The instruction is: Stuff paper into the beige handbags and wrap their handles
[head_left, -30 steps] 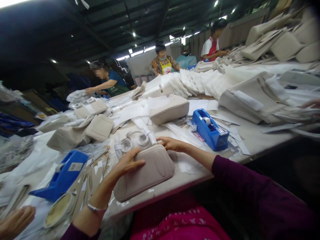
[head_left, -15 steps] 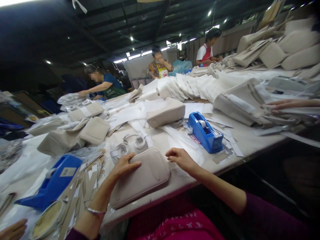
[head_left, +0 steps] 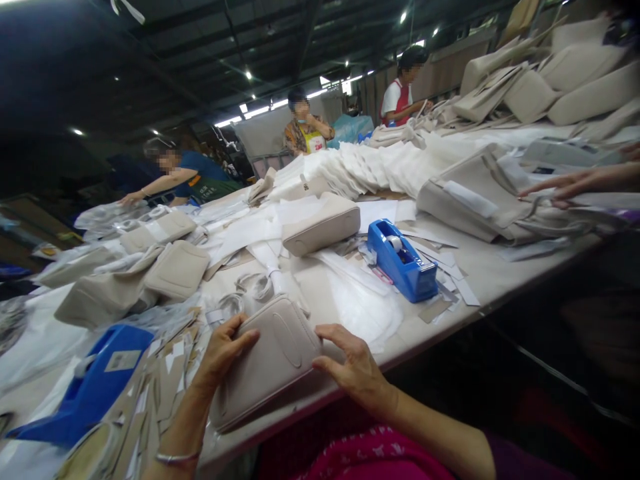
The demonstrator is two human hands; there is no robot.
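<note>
A pale beige leather handbag (head_left: 270,360) lies tilted at the table's near edge, its base panel with a stitched oval facing up. My left hand (head_left: 225,347) grips its left side, thumb over the top and the other fingers partly hidden behind. At the right end of the bag, my right hand (head_left: 353,367) holds the edge between thumb and fingers. Wrapped straps (head_left: 255,287) in clear film lie just behind the bag. To the right of them are thin white sheets (head_left: 365,303).
Blue tape dispensers stand at right (head_left: 403,260) and left (head_left: 95,380). Cardboard strips (head_left: 165,387) lie beside the left one. Another beige bag (head_left: 323,227) sits beyond, before a white padding row (head_left: 360,170). Co-workers are across the table; another person's hand (head_left: 575,183) is at right.
My right hand has moved down and left onto the bag's right edge. The bag has shifted slightly left and tilted up, with my left hand still on it. The view has turned a little.
</note>
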